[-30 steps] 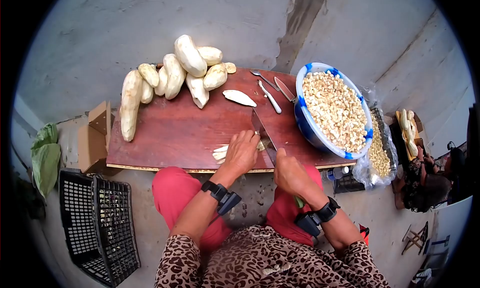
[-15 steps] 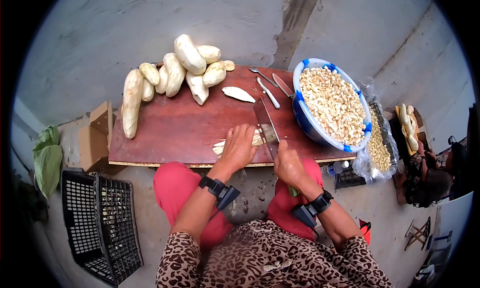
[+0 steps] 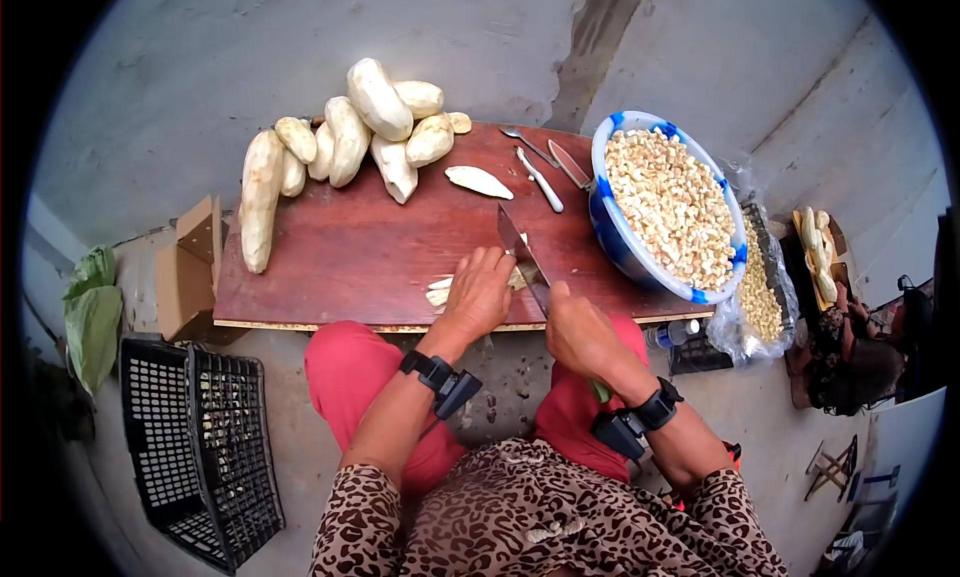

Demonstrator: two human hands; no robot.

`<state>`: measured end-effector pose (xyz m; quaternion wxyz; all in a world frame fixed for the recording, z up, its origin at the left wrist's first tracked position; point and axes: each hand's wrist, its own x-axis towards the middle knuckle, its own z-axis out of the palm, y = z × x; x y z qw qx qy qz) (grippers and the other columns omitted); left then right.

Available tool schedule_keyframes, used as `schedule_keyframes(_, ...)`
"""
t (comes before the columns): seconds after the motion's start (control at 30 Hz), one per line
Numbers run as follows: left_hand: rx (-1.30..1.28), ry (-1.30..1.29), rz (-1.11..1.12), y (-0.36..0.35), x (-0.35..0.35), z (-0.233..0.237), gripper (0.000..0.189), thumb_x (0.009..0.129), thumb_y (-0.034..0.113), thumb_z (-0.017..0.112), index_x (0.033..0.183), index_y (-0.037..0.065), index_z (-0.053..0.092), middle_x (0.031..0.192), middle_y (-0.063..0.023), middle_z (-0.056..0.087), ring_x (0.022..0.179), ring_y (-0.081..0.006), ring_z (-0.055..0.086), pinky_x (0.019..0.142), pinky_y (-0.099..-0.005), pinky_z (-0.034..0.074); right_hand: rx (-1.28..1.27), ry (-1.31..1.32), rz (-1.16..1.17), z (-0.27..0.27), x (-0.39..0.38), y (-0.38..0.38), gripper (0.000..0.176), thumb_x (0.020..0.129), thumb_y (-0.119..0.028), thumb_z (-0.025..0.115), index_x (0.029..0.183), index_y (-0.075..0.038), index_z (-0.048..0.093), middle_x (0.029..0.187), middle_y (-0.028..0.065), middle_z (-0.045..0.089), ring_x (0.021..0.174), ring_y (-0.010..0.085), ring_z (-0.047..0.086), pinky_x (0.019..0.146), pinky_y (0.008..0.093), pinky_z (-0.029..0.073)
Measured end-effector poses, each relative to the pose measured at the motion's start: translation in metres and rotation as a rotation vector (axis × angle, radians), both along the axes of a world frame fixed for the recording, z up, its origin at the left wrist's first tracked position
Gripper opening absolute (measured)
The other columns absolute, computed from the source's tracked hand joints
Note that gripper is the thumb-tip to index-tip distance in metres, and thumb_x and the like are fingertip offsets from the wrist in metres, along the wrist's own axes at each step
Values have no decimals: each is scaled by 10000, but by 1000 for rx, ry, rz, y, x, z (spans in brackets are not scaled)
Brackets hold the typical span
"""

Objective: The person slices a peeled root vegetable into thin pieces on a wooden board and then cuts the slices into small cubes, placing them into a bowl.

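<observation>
My right hand (image 3: 582, 329) is wrapped round the handle of a large knife (image 3: 524, 257). Its broad blade slants up and left across the board, close beside the fingers of my left hand (image 3: 478, 295). Under that left hand, fingers together and bent, pale strips of peeled root (image 3: 438, 291) are held down on the red-brown wooden board (image 3: 340, 262). The strips stick out on both sides of the hand; the part beneath is hidden. A flat peeled piece (image 3: 478, 182) lies farther back on the board.
Several whole peeled roots (image 3: 262, 202) are piled at the back left. A white-handled peeler (image 3: 540, 182) and another blade (image 3: 568, 164) lie near a blue-white basin (image 3: 610, 227) full of diced root (image 3: 670, 207). Black crates (image 3: 200, 447) stand on the floor. At far right sits another person (image 3: 850, 362).
The knife blade has swung left and tilted more, coming nearer my left hand. My left hand stays on the strips. The whole view has shifted slightly.
</observation>
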<state>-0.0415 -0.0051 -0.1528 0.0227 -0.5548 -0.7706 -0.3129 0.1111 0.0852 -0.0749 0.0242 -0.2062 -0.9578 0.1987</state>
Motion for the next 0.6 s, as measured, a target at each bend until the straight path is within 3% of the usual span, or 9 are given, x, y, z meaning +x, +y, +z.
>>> schedule_keyframes(0.27,-17,-43,-5,-2,-2,-1,435,718,77,701,1122,27,548,1062,-150,531,1056,-339,493,895,-427,403,-31,33,-89,-41,-7,2,164,833,-28,526,926,39,407,690,324,592,690,511,602,617,566,471)
schedule_keyframes(0.33,-13,-44,-6,-2,-1,2,453,719,86,709,1133,21,539,1079,-156,528,1074,-342,490,910,-428,396,-84,53,-86,-38,-3,12,156,840,-42,522,931,33,419,737,328,613,725,506,614,668,557,496)
schedule_keyframes(0.53,-41,-13,43,-8,3,4,472,719,81,706,1146,6,519,1074,-170,518,1072,-352,486,918,-436,386,-46,45,-90,-12,5,4,142,847,-39,522,914,29,417,686,326,599,701,509,610,650,563,494)
schedule_keyframes(0.6,-56,-11,51,-8,4,5,456,719,71,697,1136,8,523,1062,-168,516,1061,-353,487,908,-436,389,-34,67,-37,-5,8,-2,126,843,-11,510,899,37,409,642,324,571,655,518,585,588,575,456)
